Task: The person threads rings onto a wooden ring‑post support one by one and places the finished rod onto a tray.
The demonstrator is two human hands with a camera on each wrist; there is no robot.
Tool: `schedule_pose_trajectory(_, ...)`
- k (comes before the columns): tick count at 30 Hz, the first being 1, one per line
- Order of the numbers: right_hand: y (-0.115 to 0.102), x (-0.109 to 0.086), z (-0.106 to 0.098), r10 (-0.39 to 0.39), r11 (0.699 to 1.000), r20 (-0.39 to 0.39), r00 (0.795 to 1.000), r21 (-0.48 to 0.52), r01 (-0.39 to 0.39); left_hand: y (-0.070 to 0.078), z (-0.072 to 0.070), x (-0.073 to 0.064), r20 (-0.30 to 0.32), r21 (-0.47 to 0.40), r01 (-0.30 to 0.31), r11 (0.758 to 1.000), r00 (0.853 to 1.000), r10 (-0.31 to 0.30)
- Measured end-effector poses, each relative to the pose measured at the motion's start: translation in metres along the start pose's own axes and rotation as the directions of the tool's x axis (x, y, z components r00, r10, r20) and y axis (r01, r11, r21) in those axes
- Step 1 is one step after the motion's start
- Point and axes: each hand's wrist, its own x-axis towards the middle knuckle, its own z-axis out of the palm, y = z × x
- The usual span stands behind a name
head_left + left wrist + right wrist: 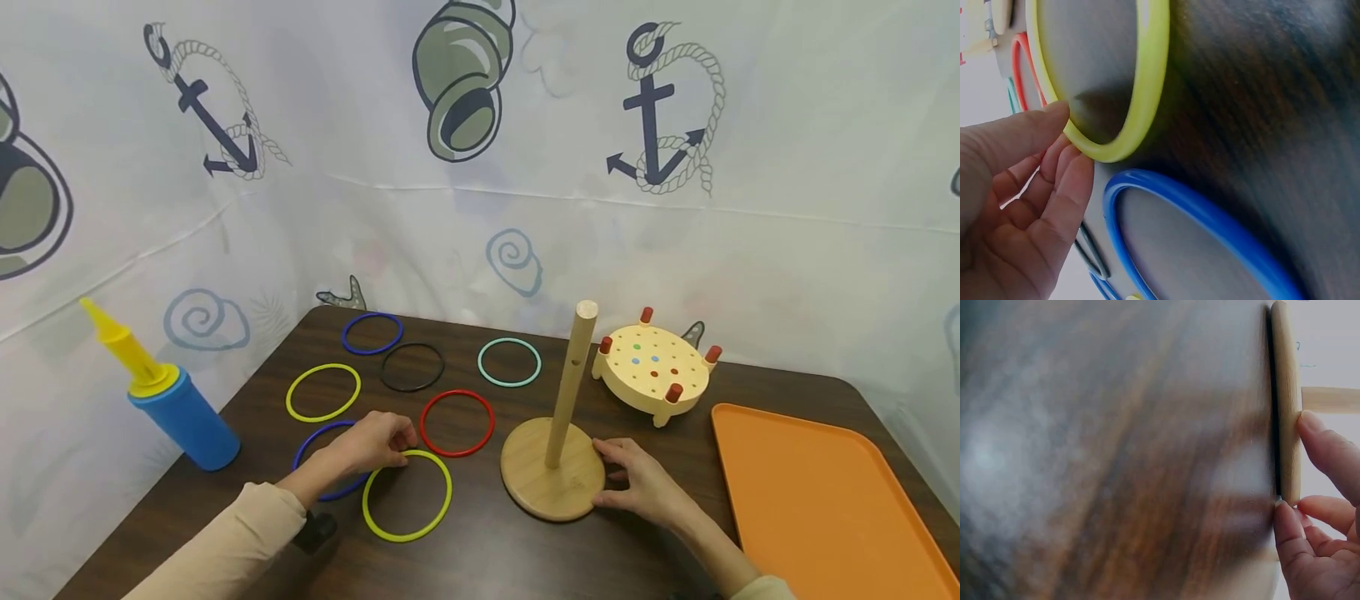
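Rings (407, 539) between pump (183, 417) and peg stand (557, 446), tray (832, 500) at far right

Yellow ring (406, 537): plain, thin, round, lower middle of the head frame. My left hand (378, 442) pinches its upper edge; can't tell if that edge is raised. Wooden stand (563, 417): pale round base, upright post, small hole in upper half, right of centre. My right hand (637, 483) holds the base's right rim.

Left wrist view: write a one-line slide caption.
The left hand pinches a yellow ring beside a blue ring lying on the dark tabletop.
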Motion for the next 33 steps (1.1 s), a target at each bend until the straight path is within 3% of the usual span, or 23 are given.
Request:
schedule_pose_trajectory(12, -0.002, 0.001, 0.002, 0.024, 1.000, -0.009, 1.000, 0.017, -0.024, -0.001, 0.002, -0.001, 0.006, 0.017, -0.062, 0.998, 0.998, 0.062)
schedule_pose_trajectory(22, -0.001, -0.001, 0.002, 0.042, 0.998, -0.011, 0.999, 0.035, -0.042, 0.007, -0.002, 0.002, 0.005, 0.037, -0.090, 0.995, 0.996, 0.090)
schedule_pose_trajectory(28, -0.002, -0.001, 0.002, 0.051, 0.998, -0.011, 0.999, 0.046, -0.050, 0.014, -0.007, 0.004, 0.030, -0.105, -0.054, 0.993, 0.998, 0.058)
schedule_pose_trajectory(33, -0.002, -0.001, 0.002, 0.061, 0.997, -0.007, 0.998, 0.051, -0.061, 0.022, -0.017, 0.004, 0.050, -0.250, -0.019, 0.968, 0.998, 0.033)
